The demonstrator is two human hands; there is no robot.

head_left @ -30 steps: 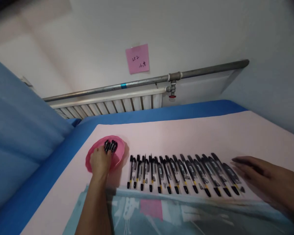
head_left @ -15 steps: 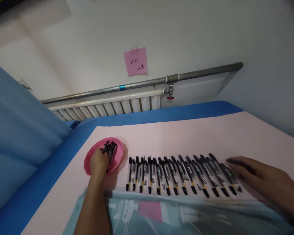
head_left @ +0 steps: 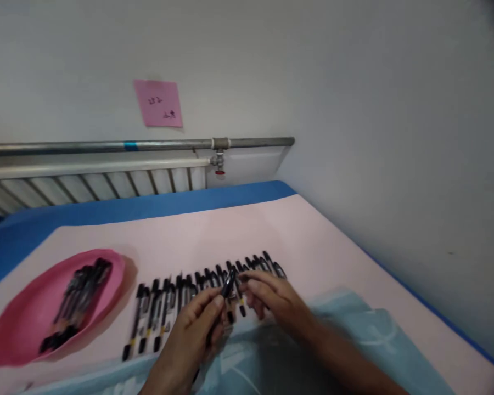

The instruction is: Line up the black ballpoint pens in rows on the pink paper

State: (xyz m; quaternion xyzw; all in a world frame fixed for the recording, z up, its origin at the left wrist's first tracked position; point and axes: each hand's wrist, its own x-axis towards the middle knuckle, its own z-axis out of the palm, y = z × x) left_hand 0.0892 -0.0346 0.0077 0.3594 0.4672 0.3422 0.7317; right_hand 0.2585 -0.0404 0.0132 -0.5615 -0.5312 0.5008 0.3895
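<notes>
A black pen [head_left: 229, 281] is pinched in the left hand [head_left: 197, 323], above the row of pens [head_left: 164, 299]. The right hand [head_left: 274, 299] is positioned just beside it; its grip cannot be determined.

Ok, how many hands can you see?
2. The left hand holds a pen above the row of pens; the right hand is just beside it, over the row's right end. None seem hidden.
</notes>
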